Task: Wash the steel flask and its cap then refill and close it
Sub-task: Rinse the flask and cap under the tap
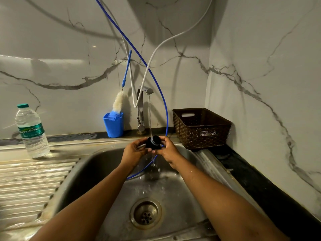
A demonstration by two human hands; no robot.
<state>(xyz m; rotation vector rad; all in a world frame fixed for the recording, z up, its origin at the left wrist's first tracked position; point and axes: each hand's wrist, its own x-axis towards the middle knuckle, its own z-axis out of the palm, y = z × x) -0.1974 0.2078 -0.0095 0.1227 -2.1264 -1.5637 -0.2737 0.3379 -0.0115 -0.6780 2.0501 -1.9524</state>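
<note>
**Cap under the running water, flask nowhere in view**

The stainless steel sink basin (97,164) fills the lower centre of the frame, with both forearms reaching in from the bottom edge. At right centre, a dark brown woven plastic basket (201,129) sits on the table against the marble wall. At far left stands a clear plastic water bottle with a green cap (32,133).

Behind the basin, a steel tap (140,108) drops a thin water stream (149,117) straight onto the small black round flask cap (153,143), held at mid-frame above the basin.

The left hand (134,151) and right hand (167,150) flank the cap about equally closely. The left fingers (140,143) and right fingers (164,139) pinch it from opposite sides. Its short axis tilts up and away, ringed neck towards the wall. The stream strikes its upper left edge, so I judge that rinsing the inside means turning the open end towards the water.

The steel flask itself does not show anywhere. The cap's underside and hollow are hidden by the fingers, and whether any soap is on it cannot be made out.
</note>
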